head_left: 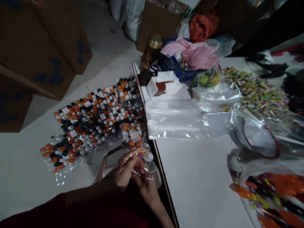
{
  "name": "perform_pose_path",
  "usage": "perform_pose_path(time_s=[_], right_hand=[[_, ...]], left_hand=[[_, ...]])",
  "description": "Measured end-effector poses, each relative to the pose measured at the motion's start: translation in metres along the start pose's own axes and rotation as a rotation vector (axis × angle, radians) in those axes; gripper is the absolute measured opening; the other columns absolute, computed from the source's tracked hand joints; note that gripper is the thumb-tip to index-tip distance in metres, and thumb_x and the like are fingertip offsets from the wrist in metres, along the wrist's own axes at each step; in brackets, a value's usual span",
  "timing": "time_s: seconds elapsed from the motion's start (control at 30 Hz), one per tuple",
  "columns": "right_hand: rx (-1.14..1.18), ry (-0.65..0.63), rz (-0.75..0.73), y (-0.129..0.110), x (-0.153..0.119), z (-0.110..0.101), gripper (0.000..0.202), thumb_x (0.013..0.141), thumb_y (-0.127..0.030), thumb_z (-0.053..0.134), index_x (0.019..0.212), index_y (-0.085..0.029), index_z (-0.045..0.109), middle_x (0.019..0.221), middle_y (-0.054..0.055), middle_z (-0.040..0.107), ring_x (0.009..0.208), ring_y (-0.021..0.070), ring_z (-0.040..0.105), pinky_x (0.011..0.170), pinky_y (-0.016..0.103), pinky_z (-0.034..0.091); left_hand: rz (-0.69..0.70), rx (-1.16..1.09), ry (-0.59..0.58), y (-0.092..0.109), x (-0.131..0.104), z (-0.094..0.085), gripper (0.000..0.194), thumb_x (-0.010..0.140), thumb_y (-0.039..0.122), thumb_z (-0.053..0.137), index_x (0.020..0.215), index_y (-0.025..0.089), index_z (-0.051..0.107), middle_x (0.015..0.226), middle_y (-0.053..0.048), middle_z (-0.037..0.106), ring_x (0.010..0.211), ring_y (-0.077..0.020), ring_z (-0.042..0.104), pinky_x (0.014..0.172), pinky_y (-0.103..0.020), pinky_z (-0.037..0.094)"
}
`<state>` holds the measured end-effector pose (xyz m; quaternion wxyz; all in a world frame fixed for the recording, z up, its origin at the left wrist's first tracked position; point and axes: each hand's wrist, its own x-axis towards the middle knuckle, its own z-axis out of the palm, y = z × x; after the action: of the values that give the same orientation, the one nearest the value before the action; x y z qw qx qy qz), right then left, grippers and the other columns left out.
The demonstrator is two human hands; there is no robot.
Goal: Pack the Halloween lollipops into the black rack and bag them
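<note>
At the table's left edge, my left hand (pixel 127 167) and my right hand (pixel 144 182) are together at the gathered end of a clear plastic bag (pixel 132 129). Orange, black and white balls fill the bag, and a pale label (pixel 135 136) lies on it. My left fingers are closed around the bag's neck. My right fingers are bent against the same clear film, close below. Many similar filled bags (pixel 95 117) lie to the left, beside the table.
On the white table (pixel 194 177) are flat clear bags (pixel 175 118), an open white box (pixel 163 85), a blue basket (pixel 173 65) with pink cloth, a bottle (pixel 151 52), a bowl (pixel 261 137) and a colourful pile (pixel 258 88). Cardboard boxes (pixel 35 47) stand at the left.
</note>
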<state>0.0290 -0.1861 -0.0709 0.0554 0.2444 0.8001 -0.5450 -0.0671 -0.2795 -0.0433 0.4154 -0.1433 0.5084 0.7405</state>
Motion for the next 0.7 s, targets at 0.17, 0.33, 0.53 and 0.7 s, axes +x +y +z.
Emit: perform_pose_path(time_s=[0.17, 0.33, 0.53, 0.7], right_hand=[[-0.117, -0.312, -0.238, -0.017, -0.011, -0.06, 0.025, 0.087, -0.048, 0.059, 0.095, -0.032, 0.076, 0.086, 0.004, 0.076, 0.074, 0.0213, 0.071, 0.065, 0.029, 0.059], [-0.198, 0.051, -0.164, 0.012, 0.027, -0.138, 0.034, 0.087, -0.056, 0.059, 0.084, -0.025, 0.072, 0.091, 0.008, 0.074, 0.078, 0.0224, 0.071, 0.065, 0.028, 0.06], [-0.507, 0.589, -0.246, 0.091, 0.048, -0.134, 0.052, 0.085, -0.064, 0.056, 0.116, -0.024, 0.069, 0.127, 0.015, 0.061, 0.11, 0.0349, 0.064, 0.077, 0.045, 0.059], [-0.647, 0.568, -0.313, 0.11, 0.037, -0.109, 0.051, 0.095, -0.055, 0.047, 0.13, -0.02, 0.06, 0.135, 0.018, 0.057, 0.129, 0.0399, 0.05, 0.103, 0.06, 0.044]], left_hand=[[0.225, -0.144, 0.097, 0.048, 0.016, -0.006, 0.038, 0.08, 0.044, 0.073, 0.105, 0.016, 0.074, 0.071, -0.005, 0.07, 0.058, -0.014, 0.06, 0.055, -0.024, 0.047], [0.296, -0.232, 0.142, 0.117, 0.057, -0.036, 0.018, 0.079, 0.021, 0.069, 0.094, 0.012, 0.073, 0.066, -0.004, 0.069, 0.051, -0.0115, 0.058, 0.049, -0.021, 0.043], [0.434, -0.259, 0.321, 0.202, 0.15, -0.071, 0.017, 0.087, 0.006, 0.053, 0.083, 0.013, 0.068, 0.061, 0.001, 0.065, 0.048, -0.0085, 0.054, 0.049, -0.019, 0.041], [0.369, -0.267, 0.311, 0.198, 0.223, -0.074, 0.012, 0.091, 0.012, 0.055, 0.087, 0.015, 0.066, 0.063, 0.001, 0.061, 0.052, -0.0083, 0.053, 0.05, -0.019, 0.04]])
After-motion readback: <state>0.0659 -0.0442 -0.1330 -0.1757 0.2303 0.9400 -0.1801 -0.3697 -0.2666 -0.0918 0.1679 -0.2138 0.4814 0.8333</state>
